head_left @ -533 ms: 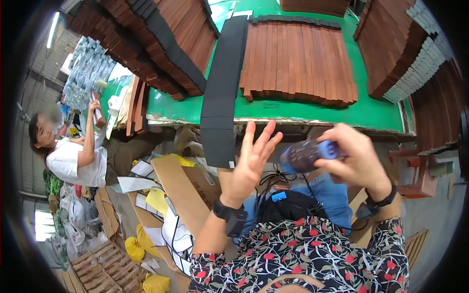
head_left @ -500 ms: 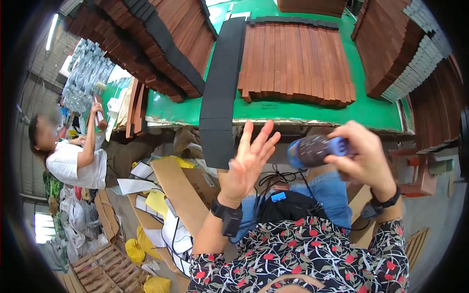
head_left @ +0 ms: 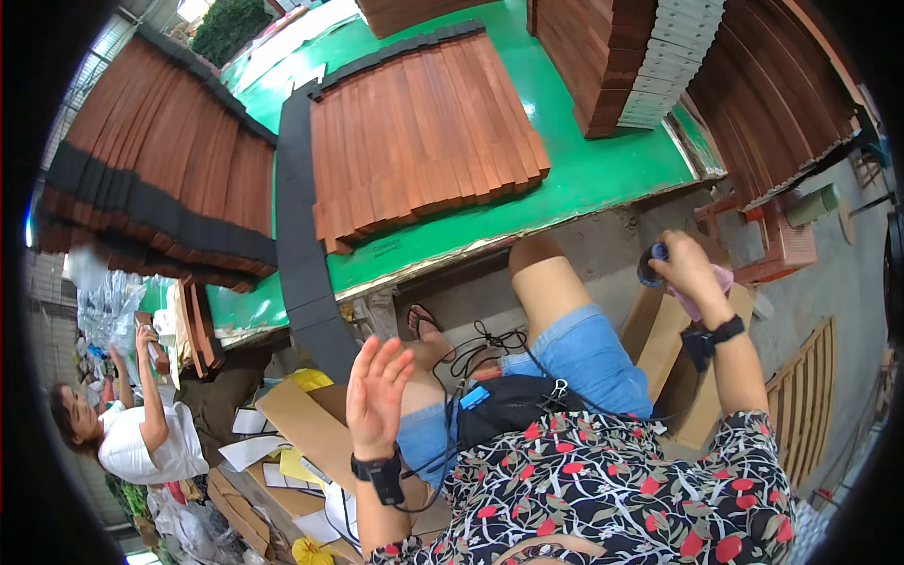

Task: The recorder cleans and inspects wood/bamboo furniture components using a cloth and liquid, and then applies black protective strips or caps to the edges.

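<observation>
My right hand [head_left: 683, 268] is closed round a dark bottle [head_left: 650, 266] with blue at its ends, held low at the right in front of the table's edge. Part of the bottle is hidden by the fingers. My left hand [head_left: 377, 388] is raised palm up with spread fingers and holds nothing. Just beyond it, a long black strip [head_left: 299, 179] lies on the green table and hangs over its front edge. Right of the strip stands a row of reddish-brown wooden slats [head_left: 419, 122] with black far ends.
Taller slat stacks rise at the left [head_left: 188, 141] and right [head_left: 603, 66] of the green table [head_left: 603, 179]. Cardboard [head_left: 659, 348] and a pink stool [head_left: 786, 245] are at my right. Papers and boxes lie left. Another person [head_left: 155, 438] holds a brown piece at far left.
The bottle has moved with my right hand away from the middle, to the right. My left hand has gone left and lower. The whole view has turned, so the table appears tilted.
</observation>
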